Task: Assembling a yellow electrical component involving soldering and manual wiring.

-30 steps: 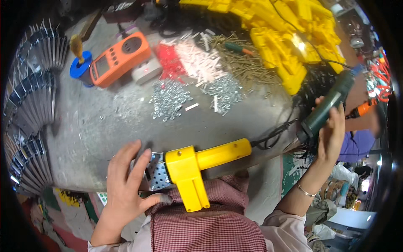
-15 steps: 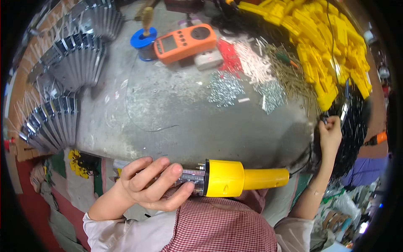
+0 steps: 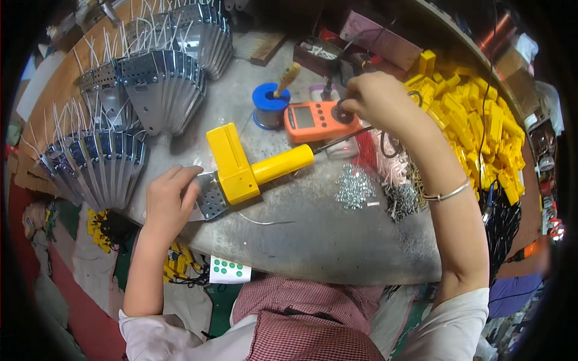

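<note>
A yellow-handled device [image 3: 282,166] with a wide yellow head and a perforated metal body [image 3: 212,197] lies low over the bench, left of the middle. My left hand [image 3: 165,198] is closed round the far left end of that metal body. From the handle's end a black cord [image 3: 343,139] runs toward my right forearm. My right hand [image 3: 374,99] reaches to the orange meter [image 3: 304,123], which has a small screen and a round socket. Its fingers are pinched on a black plug [image 3: 342,114] at that socket; the plug is mostly hidden by the fingertips.
Fan-shaped stacks of metal plates [image 3: 162,90] with white wires stand at the left. Behind the meter are a blue solder spool [image 3: 268,108] and a pink box [image 3: 376,33]. Small metal parts [image 3: 354,188] and yellow plastic pieces [image 3: 481,114] are heaped at the right.
The yellow-handled device has moved from my lap edge up over the bench and turned. My right hand has gone from the cord pile at the right to the meter's socket.
</note>
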Demonstrator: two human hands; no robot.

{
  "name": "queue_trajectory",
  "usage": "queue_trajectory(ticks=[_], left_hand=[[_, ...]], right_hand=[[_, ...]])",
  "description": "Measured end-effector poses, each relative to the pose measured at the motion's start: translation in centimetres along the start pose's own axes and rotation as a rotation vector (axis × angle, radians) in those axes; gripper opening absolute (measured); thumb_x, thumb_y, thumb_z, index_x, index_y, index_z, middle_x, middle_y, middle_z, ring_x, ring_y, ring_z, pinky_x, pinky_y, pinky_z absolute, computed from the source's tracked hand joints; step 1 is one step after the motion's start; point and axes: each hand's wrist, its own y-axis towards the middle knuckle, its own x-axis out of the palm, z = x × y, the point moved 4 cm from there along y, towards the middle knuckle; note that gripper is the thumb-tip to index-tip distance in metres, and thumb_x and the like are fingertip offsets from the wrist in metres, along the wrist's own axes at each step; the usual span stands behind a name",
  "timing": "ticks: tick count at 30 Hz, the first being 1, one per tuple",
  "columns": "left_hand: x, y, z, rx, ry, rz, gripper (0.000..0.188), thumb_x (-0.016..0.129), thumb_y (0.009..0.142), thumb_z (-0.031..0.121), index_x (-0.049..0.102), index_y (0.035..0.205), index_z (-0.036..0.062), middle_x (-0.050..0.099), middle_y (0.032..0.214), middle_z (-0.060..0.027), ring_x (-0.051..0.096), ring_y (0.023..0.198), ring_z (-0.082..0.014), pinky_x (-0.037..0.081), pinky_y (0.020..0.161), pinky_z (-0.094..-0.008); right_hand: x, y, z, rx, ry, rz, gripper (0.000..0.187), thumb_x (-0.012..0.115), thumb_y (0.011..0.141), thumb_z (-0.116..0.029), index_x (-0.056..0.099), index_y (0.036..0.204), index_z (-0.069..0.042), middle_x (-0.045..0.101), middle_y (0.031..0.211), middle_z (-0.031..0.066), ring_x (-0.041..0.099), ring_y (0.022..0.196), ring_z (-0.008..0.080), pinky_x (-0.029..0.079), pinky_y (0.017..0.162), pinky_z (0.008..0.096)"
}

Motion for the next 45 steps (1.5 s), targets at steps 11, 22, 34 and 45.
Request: queue_trajectory(ticks=[11,22,34,45], left_hand=[[1.3,0.8,-1.8,0.077,0.122,0.169,0.019,0.06,0.078,0.005,0.066,0.096,0.0029,0.06,0.092,-0.0117,0.057,0.088,-0.031,0.046,0.076,-0.0387],[-3.2,-5.7,-0.2,0.108,0.123,0.358,0.027,0.057,0.069,-0.002,0.064,0.095,0.0,0.06,0.092,-0.0152,0.057,0.084,-0.0328,0.045,0.074,-0.0398],[4.0,-16.2,0.3,-0.582,-0.876,-0.146,0.032,0.067,0.083,0.014,0.06,0.11,-0.0034,0.064,0.097,-0.0074,0.061,0.089,-0.0126,0.048,0.08,-0.0267],[1.6,-16.0,-1.7,-0.526,-0.758,-0.119,0.029,0.062,0.08,0.001,0.061,0.108,-0.005,0.065,0.103,-0.0102,0.063,0.095,-0.0173,0.049,0.085,-0.0296]], right_hand=[[1.7,2.0,-0.1,-0.049,0.084,-0.172,0.019,0.07,0.076,-0.021,0.068,0.088,-0.006,0.068,0.084,0.0155,0.065,0.085,0.0328,0.051,0.076,0.0428],[3.3,-9.7,-12.2,-0.355,0.065,0.117,0.008,0.056,0.078,-0.011,0.057,0.083,-0.005,0.056,0.081,0.0063,0.062,0.071,0.0205,0.052,0.054,0.0336],[8.2,-8.4,-12.1,-0.161,-0.216,0.114,0.004,0.053,0.079,-0.007,0.056,0.081,-0.006,0.061,0.075,0.0096,0.066,0.062,0.0198,0.053,0.051,0.032],[3.2,-13.1,-7.3,0.095,0.016,0.059,0.017,0.066,0.069,-0.012,0.058,0.079,0.0,0.061,0.068,0.0182,0.062,0.068,0.0359,0.05,0.065,0.0451]])
